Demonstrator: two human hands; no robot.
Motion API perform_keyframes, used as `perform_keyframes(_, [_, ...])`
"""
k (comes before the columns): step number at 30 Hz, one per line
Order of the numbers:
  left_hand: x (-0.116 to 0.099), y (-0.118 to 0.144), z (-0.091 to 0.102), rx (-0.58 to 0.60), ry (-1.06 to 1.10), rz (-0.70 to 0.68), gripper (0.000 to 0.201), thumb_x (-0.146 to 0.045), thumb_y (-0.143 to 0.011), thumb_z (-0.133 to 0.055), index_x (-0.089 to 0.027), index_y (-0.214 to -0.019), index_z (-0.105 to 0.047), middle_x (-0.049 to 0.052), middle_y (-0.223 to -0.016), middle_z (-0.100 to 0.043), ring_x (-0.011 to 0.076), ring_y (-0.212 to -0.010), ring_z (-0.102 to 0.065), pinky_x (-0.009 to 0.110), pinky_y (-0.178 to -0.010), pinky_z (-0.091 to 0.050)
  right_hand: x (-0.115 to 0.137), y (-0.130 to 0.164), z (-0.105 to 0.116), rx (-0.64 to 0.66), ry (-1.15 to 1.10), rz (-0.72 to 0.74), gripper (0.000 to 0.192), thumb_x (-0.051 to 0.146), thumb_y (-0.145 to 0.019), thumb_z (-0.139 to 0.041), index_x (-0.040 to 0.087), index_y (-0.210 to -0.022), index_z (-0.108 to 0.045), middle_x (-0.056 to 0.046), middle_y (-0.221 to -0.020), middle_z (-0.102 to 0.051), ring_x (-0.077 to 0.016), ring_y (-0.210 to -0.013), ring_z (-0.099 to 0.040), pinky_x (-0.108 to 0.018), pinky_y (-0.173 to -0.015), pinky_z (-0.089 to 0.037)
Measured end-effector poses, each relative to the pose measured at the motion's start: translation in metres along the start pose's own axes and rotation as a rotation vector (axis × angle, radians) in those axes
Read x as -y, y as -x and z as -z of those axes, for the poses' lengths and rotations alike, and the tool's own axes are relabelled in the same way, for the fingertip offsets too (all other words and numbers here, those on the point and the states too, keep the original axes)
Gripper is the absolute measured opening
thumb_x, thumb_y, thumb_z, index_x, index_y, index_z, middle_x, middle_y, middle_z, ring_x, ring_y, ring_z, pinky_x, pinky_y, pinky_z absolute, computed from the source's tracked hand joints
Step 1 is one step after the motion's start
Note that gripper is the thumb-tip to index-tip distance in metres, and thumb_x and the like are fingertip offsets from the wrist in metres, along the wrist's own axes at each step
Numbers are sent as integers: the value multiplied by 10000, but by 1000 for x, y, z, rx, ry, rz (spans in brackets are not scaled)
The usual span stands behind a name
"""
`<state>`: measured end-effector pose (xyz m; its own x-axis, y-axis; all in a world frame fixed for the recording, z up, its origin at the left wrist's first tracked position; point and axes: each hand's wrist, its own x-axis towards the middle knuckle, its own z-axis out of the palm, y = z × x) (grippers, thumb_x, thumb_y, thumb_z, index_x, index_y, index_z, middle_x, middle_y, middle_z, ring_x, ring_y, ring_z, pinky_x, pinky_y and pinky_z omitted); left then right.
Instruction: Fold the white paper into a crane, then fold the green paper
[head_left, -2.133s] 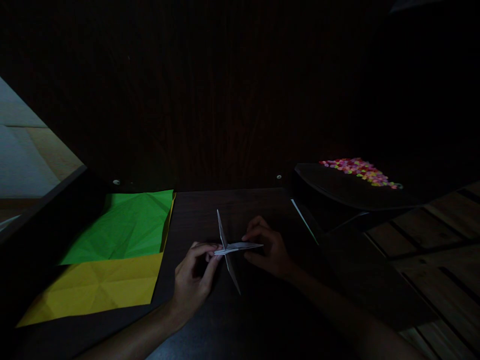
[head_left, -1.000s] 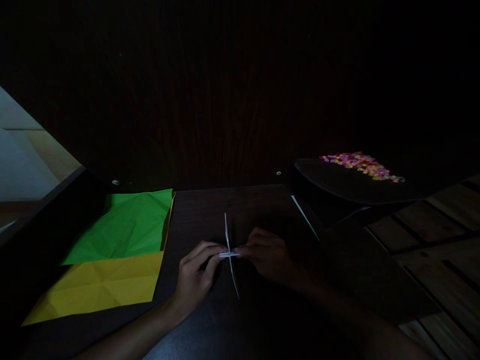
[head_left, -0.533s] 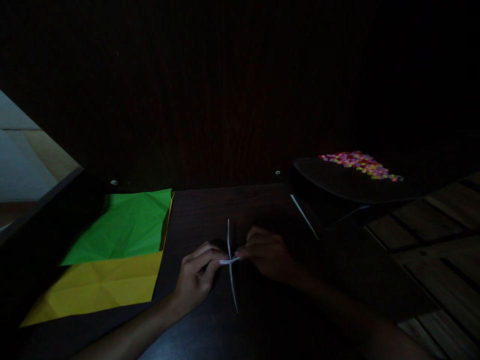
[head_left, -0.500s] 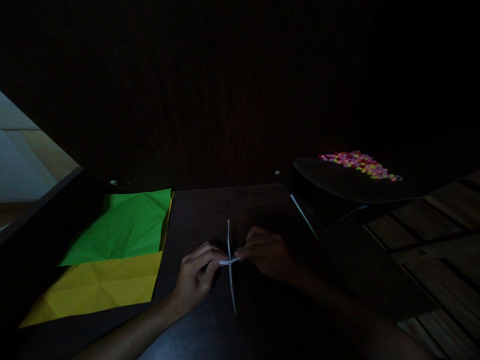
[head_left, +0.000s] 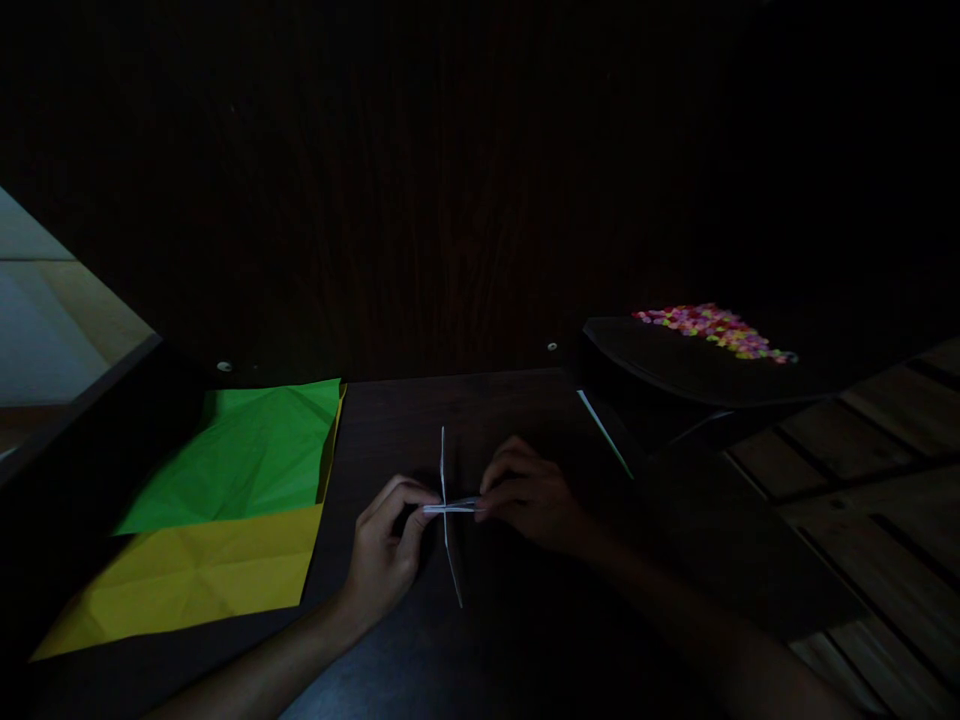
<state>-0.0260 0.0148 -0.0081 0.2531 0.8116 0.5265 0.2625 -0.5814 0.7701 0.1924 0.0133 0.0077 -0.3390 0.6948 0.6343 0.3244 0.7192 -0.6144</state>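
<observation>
White folded paper (head_left: 448,507) (hands-pinched, edge-on)

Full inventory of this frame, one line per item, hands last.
folded white paper piece: 1, white, table centre, pinched between both hands
green sheet: 1, green, creased, table left, overlapping the yellow one
yellow sheet: 1, yellow, creased, table front-left
table: 1, dark wood
dark tray: 1, black, right
small bits: pile, pink, yellow and green, on the tray
left hand: 1, gripping the paper's left side
right hand: 1, gripping its right side
</observation>
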Motion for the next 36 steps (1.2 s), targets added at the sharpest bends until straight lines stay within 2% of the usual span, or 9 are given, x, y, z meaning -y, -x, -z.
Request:
perform_keyframes(4, [-1,0,0,-18,8,3,117,-163,-897,-569,-186,-806,-638,22,-751,-642,168,-705,-628,262,-625,-502,1,-1,-1,-78,-12,-14,44,238,-789,-772,282,-789,-772,-26,-785,-696,-191,-777,-576,-350,-662,-492])
perform_keyframes(8, [0,-1,1,-42,13,-2,115,-143,-899,-561,-189,-820,-632,19,-761,-637,160,-708,-624,255,-629,-499,1,-3,-1,-158,-10,-49,75,222,-801,-761,281,-846,-776,-36,-812,-722,-199,-769,-607,-375,-674,-507])
perform_keyframes(14, [1,2,1,6,32,-59,133,-128,-907,-553,-187,-836,-648,38,-799,-656,169,-744,-635,262,-644,-507,-2,-2,-2,-235,-35,-31,127,176,-798,-762,292,-848,-775,-14,-733,-733,-175,-674,-596,-326,-588,-486])
perform_keyframes(18, [0,3,1,-30,28,-54,127,-100,-887,-577,-190,-837,-651,21,-800,-657,155,-739,-640,246,-648,-505,-2,-3,-1,-212,-27,-10,165,193,-789,-773,285,-926,-768,-27,-792,-751,-190,-728,-620,-347,-636,-504])
perform_keyframes(22, [-1,2,0,-71,14,-42,135,-77,-882,-577,-191,-851,-643,13,-820,-654,145,-752,-639,237,-667,-504,-2,-3,0,-185,-5,-30,311,289,-750,-810,276,-1053,-739,-41,-849,-745,-207,-783,-632,-372,-687,-511])
perform_keyframes(29, [2,2,0,-82,-2,-47,130,-74,-885,-579,-190,-877,-640,14,-858,-653,144,-787,-636,243,-698,-505,-4,0,-2,-139,10,-38,266,221,-787,-778,252,-1048,-733,-49,-893,-729,-197,-820,-635,-369,-726,-522])
perform_keyframes(36, [2,4,0,-69,10,-44,139,-65,-886,-581,-191,-894,-637,10,-866,-651,137,-794,-635,235,-708,-501,-3,0,-3,-129,-55,-129,206,228,-825,-737,261,-1028,-739,-29,-815,-750,-184,-754,-630,-323,-662,-529])
